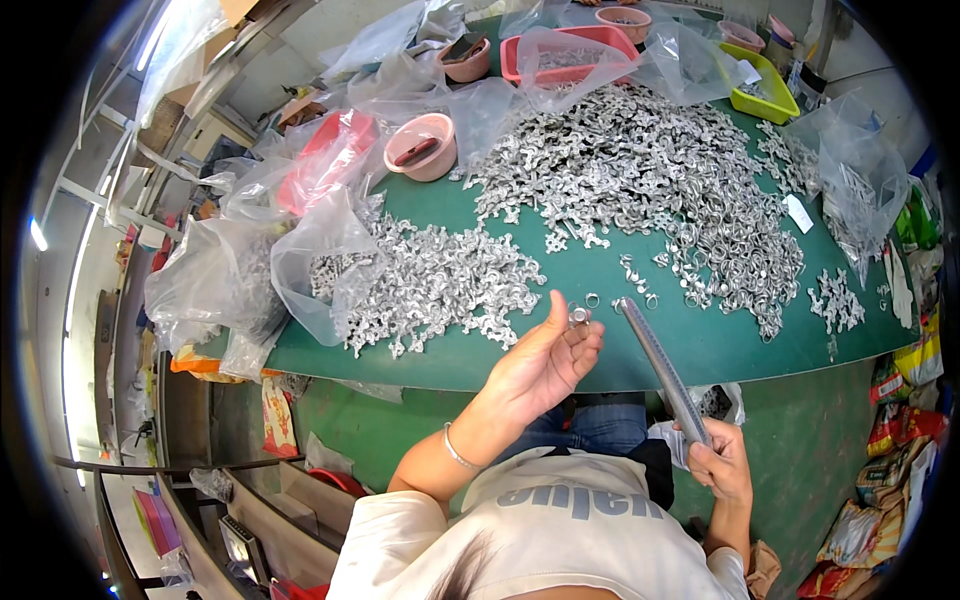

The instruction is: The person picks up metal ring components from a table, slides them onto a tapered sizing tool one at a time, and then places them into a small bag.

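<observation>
Metal ring (pixel 578 316) pinched in my left hand (pixel 545 360), thumb and fingertips closed on it just over the near table (pixel 600 365) edge. It looks light, stiff and slick, so I'd judge the rim the safest grip. My right hand (pixel 722 462) is wrapped tight round the low end of a long grey rod (pixel 660 368), tip angled up toward the ring. Beyond, loose rings (pixel 640 272) dot a bare green strip, the only free room. Farther off, heaps of silver parts (pixel 640 170), bags (pixel 300 260) left, pink bowls (pixel 420 146) far.

Bare green table (pixel 600 350) near edge; metal-part piles (pixel 640 170), bags (pixel 250 270) block beyond.
</observation>
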`<action>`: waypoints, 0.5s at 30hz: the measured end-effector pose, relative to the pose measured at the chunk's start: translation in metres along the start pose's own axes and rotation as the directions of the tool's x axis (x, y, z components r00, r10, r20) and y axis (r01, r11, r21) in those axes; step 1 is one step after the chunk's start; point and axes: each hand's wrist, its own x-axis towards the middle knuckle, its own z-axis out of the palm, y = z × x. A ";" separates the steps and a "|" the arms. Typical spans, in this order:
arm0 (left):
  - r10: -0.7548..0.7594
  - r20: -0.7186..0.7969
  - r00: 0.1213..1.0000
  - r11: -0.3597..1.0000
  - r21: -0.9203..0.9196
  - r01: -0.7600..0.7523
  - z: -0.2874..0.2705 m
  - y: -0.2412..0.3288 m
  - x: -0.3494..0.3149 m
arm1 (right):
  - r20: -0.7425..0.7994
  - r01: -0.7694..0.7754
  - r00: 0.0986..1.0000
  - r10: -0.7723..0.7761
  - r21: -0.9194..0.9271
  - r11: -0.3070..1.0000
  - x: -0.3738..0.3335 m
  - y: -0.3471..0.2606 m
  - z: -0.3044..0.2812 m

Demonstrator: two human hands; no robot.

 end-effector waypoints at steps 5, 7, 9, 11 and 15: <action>0.423 0.092 0.902 0.642 0.672 -0.369 -0.011 -0.003 0.025 | -0.048 0.019 0.999 -0.019 -0.010 1.000 0.002 0.003 -0.003; 0.502 0.119 0.857 0.449 0.810 -0.376 -0.054 -0.003 0.052 | -0.120 0.045 0.992 -0.048 -0.030 0.999 0.004 0.003 -0.001; 0.572 0.168 0.803 0.226 0.909 -0.351 -0.073 -0.003 0.067 | -0.150 0.041 0.988 -0.045 -0.031 0.999 0.007 0.005 0.000; 0.581 0.410 0.703 -0.389 0.899 -0.202 -0.077 -0.003 0.079 | -0.192 0.035 0.980 -0.042 -0.036 0.999 0.008 0.006 -0.001; 0.496 0.585 0.642 -0.579 0.773 -0.258 -0.092 -0.004 0.101 | -0.224 0.035 0.974 -0.043 -0.036 0.999 0.007 0.009 -0.003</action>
